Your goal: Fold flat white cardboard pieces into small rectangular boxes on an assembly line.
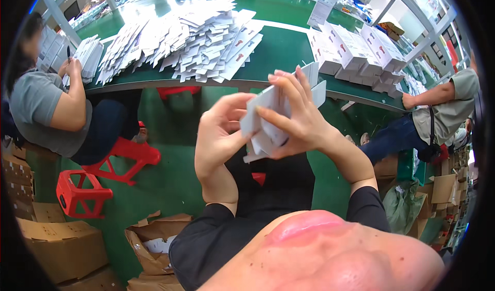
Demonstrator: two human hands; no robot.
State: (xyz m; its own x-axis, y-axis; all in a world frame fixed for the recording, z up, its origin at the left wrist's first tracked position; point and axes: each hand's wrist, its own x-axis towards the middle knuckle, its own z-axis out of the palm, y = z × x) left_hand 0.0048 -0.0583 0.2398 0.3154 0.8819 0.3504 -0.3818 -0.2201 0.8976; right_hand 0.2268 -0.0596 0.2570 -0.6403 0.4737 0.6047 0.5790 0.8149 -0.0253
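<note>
— How are the hands set?
— The left hand and right hand are raised together, forearms bent up from black sleeves.
— Fingers?
— Both curled in a pinch, right fingertips overlapping the left's.

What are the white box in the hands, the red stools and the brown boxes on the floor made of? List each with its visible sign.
White box, held by left hand and right hand: probably thin matte paperboard, with flat panels and creased flaps.
Red stools: likely moulded plastic, glossy and evenly coloured.
Brown boxes: corrugated cardboard by the look, dull brown with bent flaps.
</note>
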